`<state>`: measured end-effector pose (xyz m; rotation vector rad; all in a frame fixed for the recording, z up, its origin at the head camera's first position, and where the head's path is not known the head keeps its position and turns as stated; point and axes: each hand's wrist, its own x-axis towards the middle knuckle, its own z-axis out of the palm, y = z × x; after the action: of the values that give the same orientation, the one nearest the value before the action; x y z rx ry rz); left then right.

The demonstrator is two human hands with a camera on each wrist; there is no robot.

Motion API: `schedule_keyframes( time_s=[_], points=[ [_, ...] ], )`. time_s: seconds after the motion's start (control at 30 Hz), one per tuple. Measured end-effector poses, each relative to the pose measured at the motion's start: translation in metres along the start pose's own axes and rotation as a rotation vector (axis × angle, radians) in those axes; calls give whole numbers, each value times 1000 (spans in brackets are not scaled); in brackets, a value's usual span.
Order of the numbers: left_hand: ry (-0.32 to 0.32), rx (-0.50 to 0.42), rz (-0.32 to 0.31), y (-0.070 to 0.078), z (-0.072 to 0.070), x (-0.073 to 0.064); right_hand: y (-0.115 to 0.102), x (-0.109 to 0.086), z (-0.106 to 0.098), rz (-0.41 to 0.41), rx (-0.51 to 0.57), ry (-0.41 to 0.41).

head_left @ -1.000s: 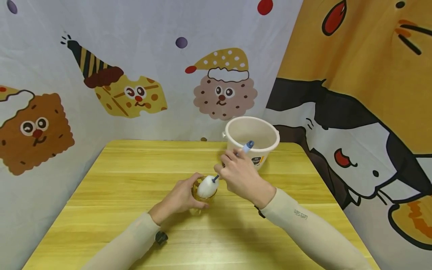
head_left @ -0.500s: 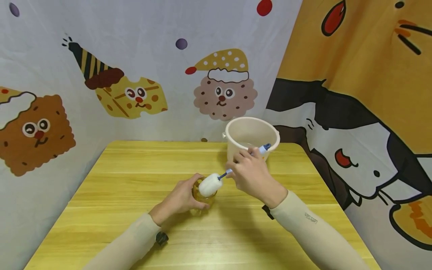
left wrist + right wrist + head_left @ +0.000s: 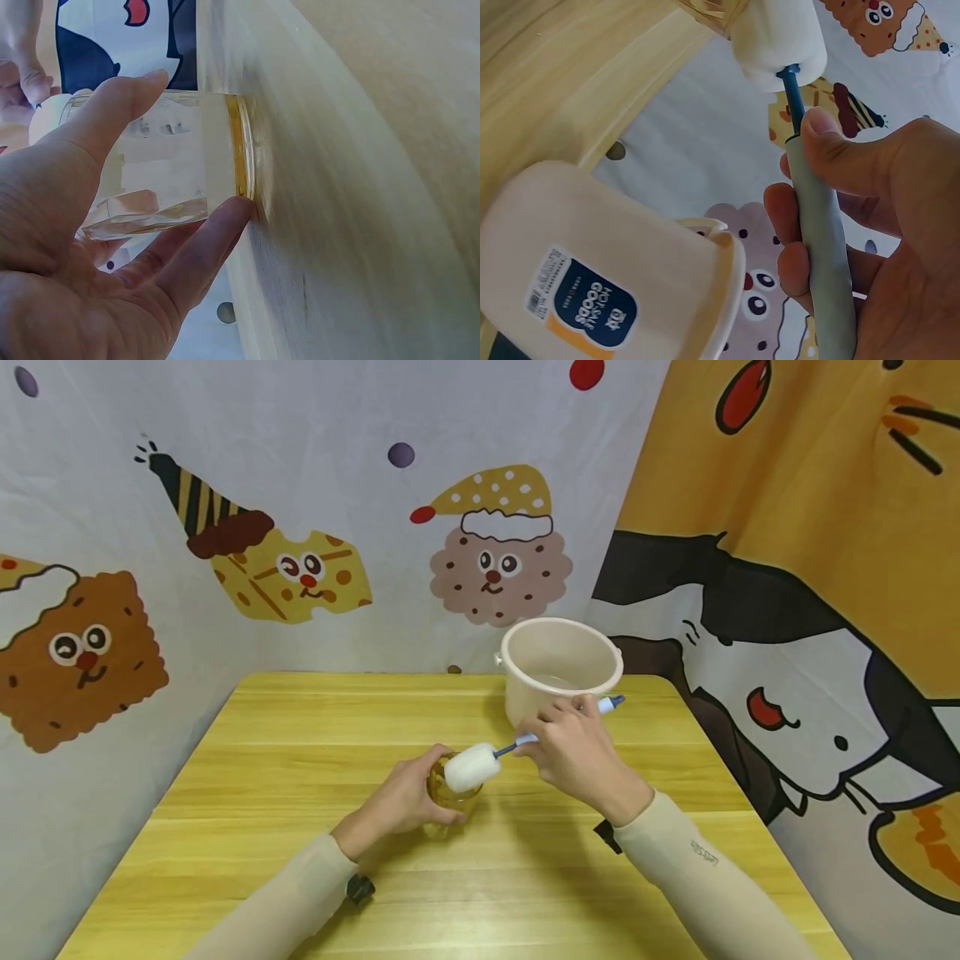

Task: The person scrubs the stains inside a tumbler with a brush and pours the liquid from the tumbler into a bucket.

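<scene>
My left hand grips an amber-tinted drinking glass, its thumb on one side and fingers round the other. In the left wrist view the base of the glass sits right at the tabletop. My right hand holds a sponge cup brush by its pale blue handle, fingers wrapped round it. The brush's white sponge head tilts over the mouth of the glass, its lower end at the rim. A thin dark blue shaft joins head and handle.
A cream bucket with a label on its side stands at the back right of the wooden table, just beyond my right hand. A cartoon-printed cloth hangs close behind the table and along its right side.
My right hand has moved right and slightly toward me, drawing the sponge head up out of the glass. The brush now lies at a flatter slant. My left hand and the glass stay put.
</scene>
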<state>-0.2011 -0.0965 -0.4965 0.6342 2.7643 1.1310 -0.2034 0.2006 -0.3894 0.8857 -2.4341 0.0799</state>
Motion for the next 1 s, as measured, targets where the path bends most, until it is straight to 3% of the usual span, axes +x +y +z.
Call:
schedule_keyframes(
  time_s=[0.73, 1.0],
  points=[
    [3, -11, 8, -2, 1, 1, 16, -20, 20, 166, 205, -39],
    [-4, -31, -4, -2, 1, 2, 22, -26, 23, 268, 333, -106]
  ],
)
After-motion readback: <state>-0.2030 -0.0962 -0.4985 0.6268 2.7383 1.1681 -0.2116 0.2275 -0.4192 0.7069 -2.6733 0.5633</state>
